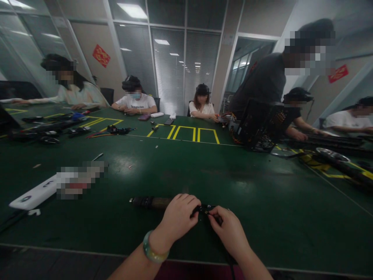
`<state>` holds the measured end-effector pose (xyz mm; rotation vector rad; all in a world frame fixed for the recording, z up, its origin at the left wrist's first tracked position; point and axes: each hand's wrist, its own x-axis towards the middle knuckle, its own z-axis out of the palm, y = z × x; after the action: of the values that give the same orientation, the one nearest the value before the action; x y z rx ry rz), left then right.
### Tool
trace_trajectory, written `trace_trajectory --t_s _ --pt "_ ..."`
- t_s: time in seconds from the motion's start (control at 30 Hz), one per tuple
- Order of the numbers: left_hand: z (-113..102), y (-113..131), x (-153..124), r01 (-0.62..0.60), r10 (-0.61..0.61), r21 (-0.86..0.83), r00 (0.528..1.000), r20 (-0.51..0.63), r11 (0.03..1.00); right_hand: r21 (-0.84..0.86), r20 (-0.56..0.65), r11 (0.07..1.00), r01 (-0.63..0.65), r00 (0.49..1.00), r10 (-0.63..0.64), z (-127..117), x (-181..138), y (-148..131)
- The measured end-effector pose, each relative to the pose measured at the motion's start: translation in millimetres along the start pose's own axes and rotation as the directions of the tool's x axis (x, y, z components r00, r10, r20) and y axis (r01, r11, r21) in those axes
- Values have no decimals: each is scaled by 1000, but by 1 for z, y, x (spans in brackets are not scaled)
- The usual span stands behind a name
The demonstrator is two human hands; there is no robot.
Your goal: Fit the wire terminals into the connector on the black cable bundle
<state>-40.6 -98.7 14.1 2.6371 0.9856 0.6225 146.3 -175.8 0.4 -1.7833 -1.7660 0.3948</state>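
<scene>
A long dark rod-shaped object (159, 202) with a brownish middle and a small shiny tip at its left end lies across the green table in front of me. My left hand (181, 212) is closed around its right part, fingers curled over it. At the right end, small dark pieces with light specks (205, 209) show between my hands; their kind is unclear. My right hand (226, 225) pinches there with thumb and forefinger. From below that hand a black cable (230, 266) runs to the table's near edge.
A white power strip (35, 193) lies on the left, partly pixelated. Dark parts and wires (116, 130) sit farther back. An open black computer case (258, 124) stands at the back right, near a standing person. Several other people sit around the green table (140, 163).
</scene>
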Motion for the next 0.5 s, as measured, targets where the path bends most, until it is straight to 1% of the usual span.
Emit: trace_trajectory --t_s 0.2,0.37,0.5 --pt "4 6 -2 27 -25 56 999 -42 998 9 76 999 -44 996 43 6 4 1" --pt "7 6 -2 49 -50 82 999 5 995 9 122 999 -42 992 40 6 12 3" --pt "6 6 -1 46 -49 107 999 23 993 82 135 995 -52 990 41 7 16 4"
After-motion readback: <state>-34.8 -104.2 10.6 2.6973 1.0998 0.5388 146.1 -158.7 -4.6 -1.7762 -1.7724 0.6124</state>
